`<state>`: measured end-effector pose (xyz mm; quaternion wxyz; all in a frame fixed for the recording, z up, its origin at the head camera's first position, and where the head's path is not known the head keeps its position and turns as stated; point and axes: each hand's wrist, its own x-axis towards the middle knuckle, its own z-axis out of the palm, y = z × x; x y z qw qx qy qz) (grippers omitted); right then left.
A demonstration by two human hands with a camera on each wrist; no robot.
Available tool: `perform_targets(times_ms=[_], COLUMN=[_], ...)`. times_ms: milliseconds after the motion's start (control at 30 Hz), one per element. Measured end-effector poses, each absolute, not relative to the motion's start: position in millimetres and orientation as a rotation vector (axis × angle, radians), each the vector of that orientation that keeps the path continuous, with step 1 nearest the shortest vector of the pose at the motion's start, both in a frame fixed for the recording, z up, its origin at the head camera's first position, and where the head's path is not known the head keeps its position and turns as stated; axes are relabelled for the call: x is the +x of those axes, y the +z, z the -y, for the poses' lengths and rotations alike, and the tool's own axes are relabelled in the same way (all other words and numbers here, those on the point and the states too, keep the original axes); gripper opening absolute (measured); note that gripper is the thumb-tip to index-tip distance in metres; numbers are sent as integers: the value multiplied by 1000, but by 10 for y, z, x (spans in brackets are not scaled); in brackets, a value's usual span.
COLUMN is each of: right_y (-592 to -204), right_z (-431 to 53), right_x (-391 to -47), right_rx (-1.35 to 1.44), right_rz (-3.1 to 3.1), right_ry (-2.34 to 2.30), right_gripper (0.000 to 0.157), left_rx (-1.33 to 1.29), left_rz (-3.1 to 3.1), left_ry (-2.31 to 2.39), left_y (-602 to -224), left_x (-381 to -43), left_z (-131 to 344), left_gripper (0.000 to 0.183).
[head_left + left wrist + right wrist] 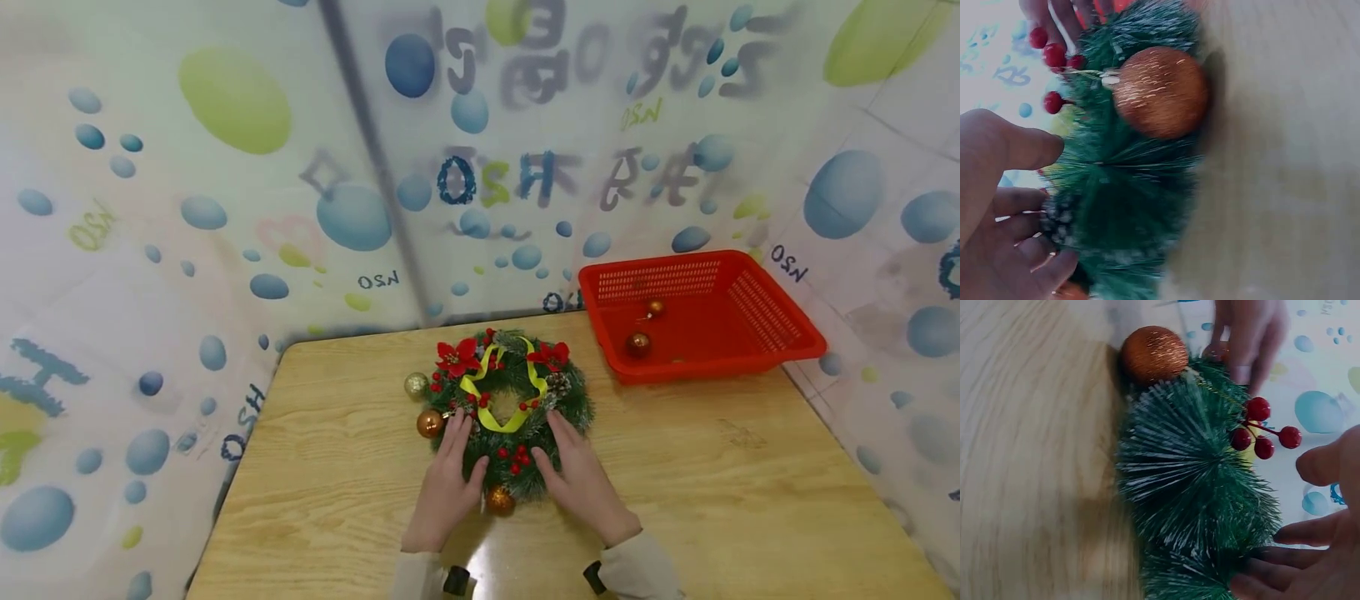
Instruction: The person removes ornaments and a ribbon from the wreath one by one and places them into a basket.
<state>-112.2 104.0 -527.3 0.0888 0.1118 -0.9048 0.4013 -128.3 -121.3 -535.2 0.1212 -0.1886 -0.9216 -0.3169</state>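
Observation:
A green Christmas wreath (pixel 576 404) lies flat on the wooden table, with red flowers, red berries, a pinecone and a yellow ribbon (pixel 504 427) looped around its centre. My left hand (pixel 446 483) rests at its lower left side, fingers extended over the greenery. On the lower right side, my right hand (pixel 583 485) touches the branches with its fingers spread. Between the two hands, a glittery copper ball (pixel 1161 92) hangs at the wreath's near edge. A smooth copper ball (pixel 430 423) and a gold ball (pixel 416 385) sit along its left edge.
A red plastic basket (pixel 705 367) stands at the back right of the table (pixel 337 467), with a copper ball (pixel 638 344) and a smaller gold ball (pixel 656 307) inside. Patterned curtains (pixel 300 167) enclose the table at the back and sides.

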Motion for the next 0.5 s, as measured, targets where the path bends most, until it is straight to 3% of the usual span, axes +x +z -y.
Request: perform_targets(times_ms=[233,500], right_y=[-5267,-5206], right_z=[-1043,-1032], right_x=[-1070,-948], right_rx=[371,355], right_rz=[2737,2799], right_ry=[1120,1125], right_gripper=[64,64], left_rx=[-459,-405], left_rz=[2735,2843], left_ry=[-996,-1009], left_y=[-5062,-5033], left_x=[-1492,-1785], left_z=[1337,1473], left_gripper=[59,62])
